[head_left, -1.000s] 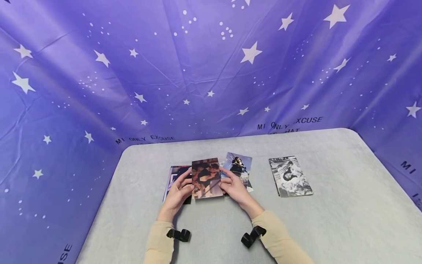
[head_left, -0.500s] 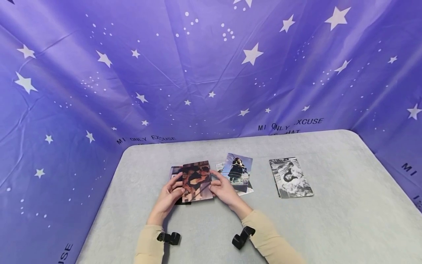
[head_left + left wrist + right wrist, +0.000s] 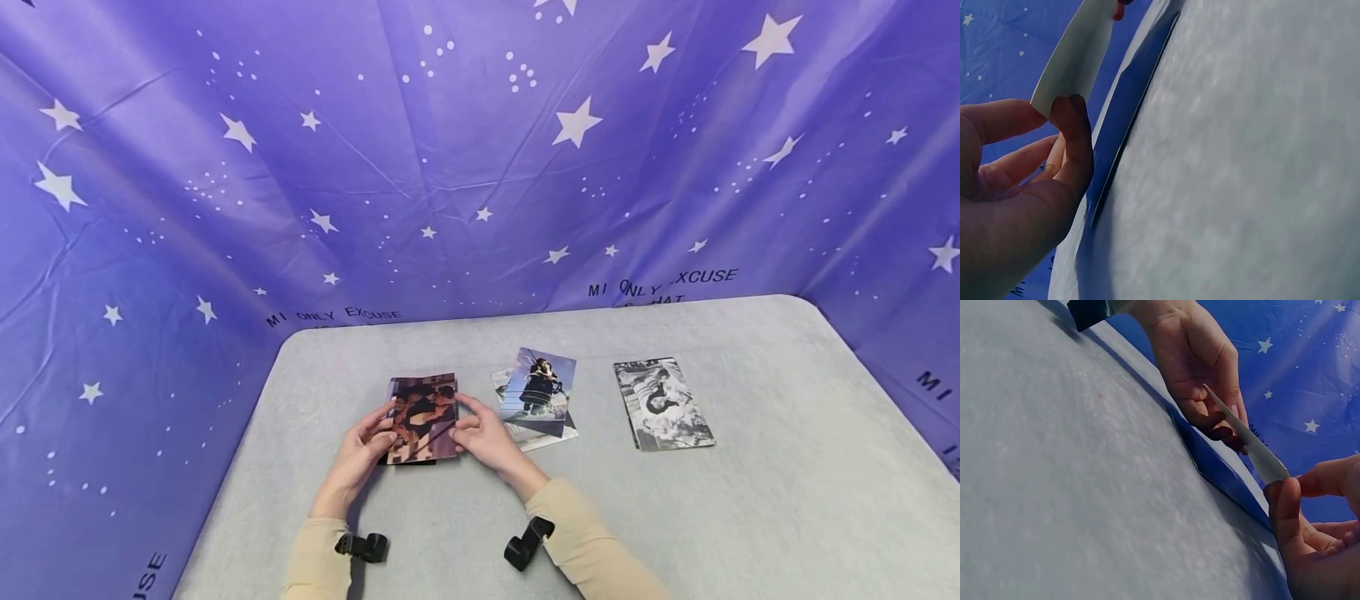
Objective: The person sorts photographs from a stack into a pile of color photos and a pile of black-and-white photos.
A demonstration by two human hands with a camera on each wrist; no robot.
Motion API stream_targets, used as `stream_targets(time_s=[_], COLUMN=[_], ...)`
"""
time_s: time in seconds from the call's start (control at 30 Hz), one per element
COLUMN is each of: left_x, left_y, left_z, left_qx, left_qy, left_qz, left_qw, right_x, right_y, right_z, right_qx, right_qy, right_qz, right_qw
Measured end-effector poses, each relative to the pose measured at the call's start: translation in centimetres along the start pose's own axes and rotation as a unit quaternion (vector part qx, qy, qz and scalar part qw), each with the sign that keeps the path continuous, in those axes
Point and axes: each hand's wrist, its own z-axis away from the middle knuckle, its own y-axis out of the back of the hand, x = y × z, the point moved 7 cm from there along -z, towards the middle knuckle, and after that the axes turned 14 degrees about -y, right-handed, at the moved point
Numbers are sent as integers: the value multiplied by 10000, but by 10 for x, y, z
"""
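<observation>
both hands hold one photo print between them, low over the grey worktop. the left hand pinches the print's left edge: in the left wrist view the thumb lies on one face of the pale card and a finger on the other, the remaining fingers loosely bent behind it. the right hand pinches the right edge the same way; the right wrist view shows its thumb against the near corner of the card, with the left hand at the far end of it. in both wrist views the print is tilted and lifted off the surface, not lying flat.

directly under the held print, between the two hands, a dark photo lies flat on the worktop; only a strip of it shows from the head view, and in the wrist views it appears as a dark blue sheet under the raised card. whether the print's lower edge touches it cannot be told.

just beyond the right hand, on its outer side, lies a small overlapping pile of photos, the top one showing two figures at a railing. further out on that same side, well apart from the hands, a black-and-white photo lies by itself. a purple star-printed cloth hangs behind and beside the worktop. both forearms wear beige sleeves with black camera mounts at the wrists.
</observation>
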Motion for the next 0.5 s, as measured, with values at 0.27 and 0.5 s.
stream_targets(time_s=[0.27,0.5], left_x=[4,6], left_y=[11,19], left_z=[-1,-2], left_qx=[3,143], left_qy=[191,270], left_qz=[-681,-1106], left_qw=[9975,9934], right_x=[-24,-21], right_y=[-12,-19], right_z=[14,10], right_qx=[138,308], right_qy=[-17,65], right_qz=[311,520], right_qw=[9994,9981])
